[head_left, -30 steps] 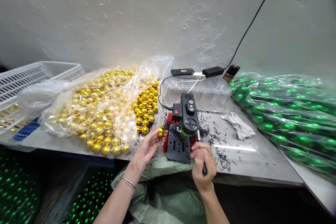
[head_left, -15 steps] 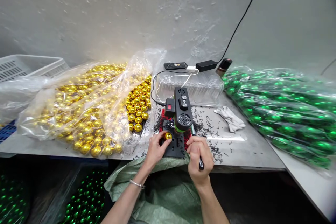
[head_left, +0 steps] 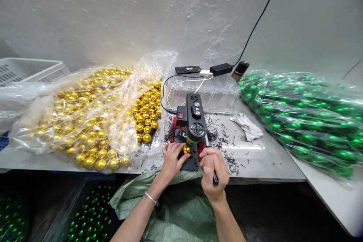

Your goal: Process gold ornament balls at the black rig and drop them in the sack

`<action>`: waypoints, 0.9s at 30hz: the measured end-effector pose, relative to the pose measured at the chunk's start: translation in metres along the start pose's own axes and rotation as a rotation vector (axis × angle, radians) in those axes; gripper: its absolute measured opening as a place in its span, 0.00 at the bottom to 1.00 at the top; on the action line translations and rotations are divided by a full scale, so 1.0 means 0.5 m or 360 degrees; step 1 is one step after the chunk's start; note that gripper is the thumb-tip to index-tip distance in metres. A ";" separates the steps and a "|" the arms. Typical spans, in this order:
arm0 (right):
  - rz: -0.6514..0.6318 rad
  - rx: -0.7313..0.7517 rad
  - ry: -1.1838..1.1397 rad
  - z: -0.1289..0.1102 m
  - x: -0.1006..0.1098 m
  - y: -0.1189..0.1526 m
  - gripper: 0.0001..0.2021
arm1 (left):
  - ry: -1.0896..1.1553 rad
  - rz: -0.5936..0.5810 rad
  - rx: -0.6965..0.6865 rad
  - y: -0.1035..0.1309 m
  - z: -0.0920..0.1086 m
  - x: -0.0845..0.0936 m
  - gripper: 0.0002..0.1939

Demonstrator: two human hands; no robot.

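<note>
Between the thumb and fingers of my left hand (head_left: pixel 172 159) is a shiny gold ball (head_left: pixel 186 149), just under the front end of a black bench press (head_left: pixel 196 121). My right hand (head_left: pixel 214 170) is wrapped around the press's lever (head_left: pixel 216 178), whose black grip pokes out below the fist. Under the ball lies the dark slotted base plate (head_left: pixel 190 164) of the press. A red switch (head_left: pixel 180 115) sits on the box at the press's left side. My fingers hide part of the ball's left side.
Gold balls in a clear plastic bag (head_left: pixel 85 121) lie to the left, green balls in another bag (head_left: pixel 306 117) to the right. A white glove (head_left: pixel 247 126) rests right of the press. Black shreds (head_left: pixel 215 132) litter the table. Behind stands a clear plastic pack (head_left: pixel 224 92) with cables on it.
My left hand has moved the gold ball slightly right, closer beneath the press head. My right hand keeps its hold on the lever. The whole view has shifted slightly.
</note>
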State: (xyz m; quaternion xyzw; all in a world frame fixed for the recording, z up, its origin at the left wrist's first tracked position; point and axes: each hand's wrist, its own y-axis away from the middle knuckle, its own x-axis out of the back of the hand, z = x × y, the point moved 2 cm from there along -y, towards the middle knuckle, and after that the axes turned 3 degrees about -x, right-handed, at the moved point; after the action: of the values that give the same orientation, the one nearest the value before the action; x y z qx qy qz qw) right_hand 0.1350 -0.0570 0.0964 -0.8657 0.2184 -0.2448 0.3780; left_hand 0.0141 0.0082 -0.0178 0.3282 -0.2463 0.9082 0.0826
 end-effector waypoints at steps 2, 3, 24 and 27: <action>-0.0011 -0.0004 -0.0003 0.000 0.000 0.001 0.12 | -0.0029 0.0033 -0.0023 0.000 -0.003 -0.007 0.16; -0.0013 -0.0004 -0.0009 0.001 0.000 0.003 0.12 | -0.0034 0.0037 -0.0032 0.000 -0.005 -0.009 0.16; 0.0095 0.0281 0.0164 0.086 -0.032 0.080 0.11 | -0.0049 0.0027 -0.0062 -0.001 -0.007 -0.010 0.17; 0.0029 0.0346 0.0173 0.088 -0.034 0.079 0.11 | -0.0038 0.0022 -0.0064 -0.002 -0.007 -0.011 0.17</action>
State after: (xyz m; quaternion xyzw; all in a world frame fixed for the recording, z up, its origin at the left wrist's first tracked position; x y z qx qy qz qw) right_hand 0.1402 -0.0478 0.0356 -0.8031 0.2187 -0.3100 0.4594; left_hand 0.0168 0.0110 -0.0230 0.3356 -0.2678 0.8996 0.0801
